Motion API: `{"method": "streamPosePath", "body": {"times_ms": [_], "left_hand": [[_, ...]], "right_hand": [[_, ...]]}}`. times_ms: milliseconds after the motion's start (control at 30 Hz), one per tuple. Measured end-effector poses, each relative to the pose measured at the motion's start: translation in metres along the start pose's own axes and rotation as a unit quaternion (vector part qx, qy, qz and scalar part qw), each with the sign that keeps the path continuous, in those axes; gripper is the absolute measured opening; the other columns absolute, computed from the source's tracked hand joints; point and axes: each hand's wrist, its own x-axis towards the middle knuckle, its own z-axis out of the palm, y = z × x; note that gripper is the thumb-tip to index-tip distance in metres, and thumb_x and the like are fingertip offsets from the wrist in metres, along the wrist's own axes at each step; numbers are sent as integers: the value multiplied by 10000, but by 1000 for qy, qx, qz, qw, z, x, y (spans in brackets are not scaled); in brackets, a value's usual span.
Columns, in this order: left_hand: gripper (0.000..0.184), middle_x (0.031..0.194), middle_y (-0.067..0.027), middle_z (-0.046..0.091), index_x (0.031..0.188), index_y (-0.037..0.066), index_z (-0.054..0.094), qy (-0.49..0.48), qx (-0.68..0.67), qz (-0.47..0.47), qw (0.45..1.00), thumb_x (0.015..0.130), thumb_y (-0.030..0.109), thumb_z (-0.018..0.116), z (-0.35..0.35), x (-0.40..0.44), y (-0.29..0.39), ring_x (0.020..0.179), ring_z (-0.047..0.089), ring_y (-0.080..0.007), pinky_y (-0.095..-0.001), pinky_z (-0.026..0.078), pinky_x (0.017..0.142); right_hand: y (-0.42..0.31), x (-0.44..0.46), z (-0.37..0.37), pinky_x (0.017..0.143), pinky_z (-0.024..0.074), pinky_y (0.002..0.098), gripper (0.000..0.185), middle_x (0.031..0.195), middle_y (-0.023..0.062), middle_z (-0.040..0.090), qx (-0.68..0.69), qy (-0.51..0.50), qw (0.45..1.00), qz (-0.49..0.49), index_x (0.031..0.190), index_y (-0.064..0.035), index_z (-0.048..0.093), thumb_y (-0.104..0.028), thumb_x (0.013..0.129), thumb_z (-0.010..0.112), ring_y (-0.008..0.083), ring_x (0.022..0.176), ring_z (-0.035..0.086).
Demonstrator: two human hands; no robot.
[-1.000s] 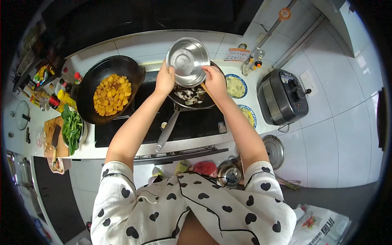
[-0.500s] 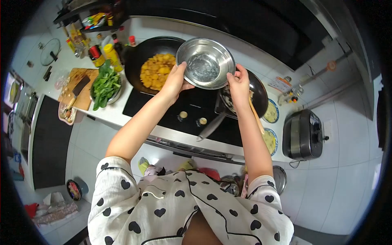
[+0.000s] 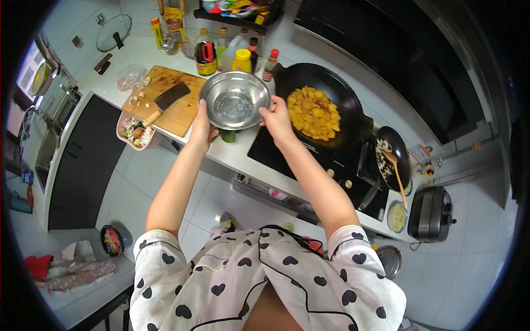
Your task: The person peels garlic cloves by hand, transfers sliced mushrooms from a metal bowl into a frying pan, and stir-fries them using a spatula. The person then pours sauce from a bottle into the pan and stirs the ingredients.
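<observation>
A shiny metal bowl (image 3: 234, 102) is held up between my two hands, with only a wet sheen or a little clear liquid showing at its bottom. My left hand (image 3: 203, 124) grips its left rim, thumb on top. On the opposite side, my right hand (image 3: 277, 118) pinches the right rim. Beneath the bowl a bit of green leaf (image 3: 227, 135) peeks out; the rest of the greens is hidden. A wok (image 3: 353, 105) of yellow potato-like chunks (image 3: 314, 113) sits on the stove to the right of my right hand.
Left of the bowl, a cutting board (image 3: 179, 124) bears a cleaver (image 3: 172, 96) and garlic. A pink scrap container (image 3: 144, 144) hangs at the counter edge. Bottles (image 3: 242, 60) line the back. A frying pan (image 3: 406, 149) with a wooden spatula (image 3: 395, 168) stands right, near a rice cooker (image 3: 432, 212).
The view has turned left. Both hands have carried the metal bowl from over the stove, between wok and frying pan, to above the greens beside the cutting board.
</observation>
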Motion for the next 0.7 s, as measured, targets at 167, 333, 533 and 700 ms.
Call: {"method": "streamPosePath", "body": {"times_ms": [167,333,533,700], "left_hand": [[514,757,49,572,999,172,559,53,8,-13,998,899,613,315,-99,59,-1,622,471,-67,-227,382,544],[516,719,30,554,979,152,567,150,6,8,989,907,595,312,-159,96,-3,610,475,-95,-242,375,544],[518,1079,-18,516,1193,164,451,199,24,-36,979,918,569,279,-205,116,-23,924,469,-157,-345,411,762],[518,1116,-11,527,1239,174,448,162,66,-68,982,930,547,266,-214,120,-38,956,479,-157,-350,415,762]], "right_hand": [[44,28,111,552,513,272,475,814,73,545,8,-58,997,48,1244,19,376,4,805,556,149,630,574],[120,61,201,573,515,284,498,890,98,560,-92,-46,993,54,1264,35,366,-28,810,561,155,668,591],[128,38,266,860,460,350,526,1191,196,469,-170,-30,965,195,1320,20,323,-87,850,534,284,1056,525],[147,23,278,1109,154,382,654,1431,240,203,-288,3,955,66,1388,41,172,-42,825,495,356,1344,181]]}}
